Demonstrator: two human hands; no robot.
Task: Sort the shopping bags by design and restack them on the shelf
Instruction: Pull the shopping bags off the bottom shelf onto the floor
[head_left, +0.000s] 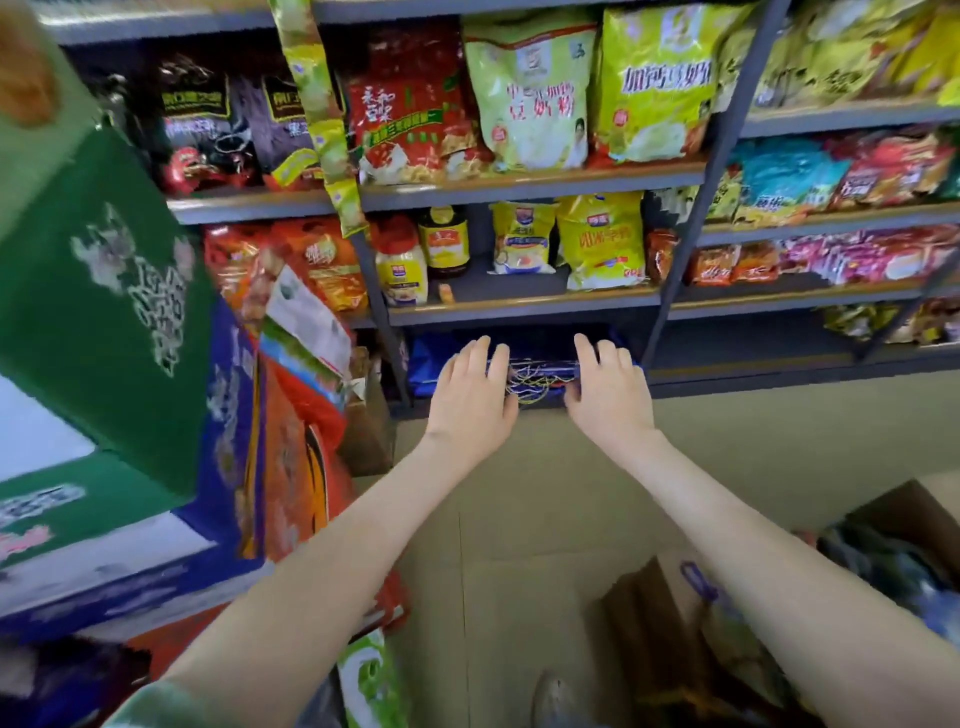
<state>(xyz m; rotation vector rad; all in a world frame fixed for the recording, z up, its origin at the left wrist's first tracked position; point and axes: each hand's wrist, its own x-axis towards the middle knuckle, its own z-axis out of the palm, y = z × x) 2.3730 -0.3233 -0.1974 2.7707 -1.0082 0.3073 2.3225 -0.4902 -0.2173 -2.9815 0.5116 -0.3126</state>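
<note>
Shopping bags (535, 353) are lying stacked on bottom shelf (779, 376), under both palms. Left hand (470, 397), right hand (608, 395) are pressing flat, fingers straight, gripping nothing. Probably squaring the stack; next needs even inward push.

Stack of dark blue shopping bags (540, 347) lies flat on the bottom shelf (753, 375), mid-frame, with yellow and blue cord handles tangled out front.

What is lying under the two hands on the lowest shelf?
Dark blue bags, with yellow and blue cords tangled between the left hand and the right hand. The hands and shadow cover the rest, so the designs and number cannot be seen.
</note>
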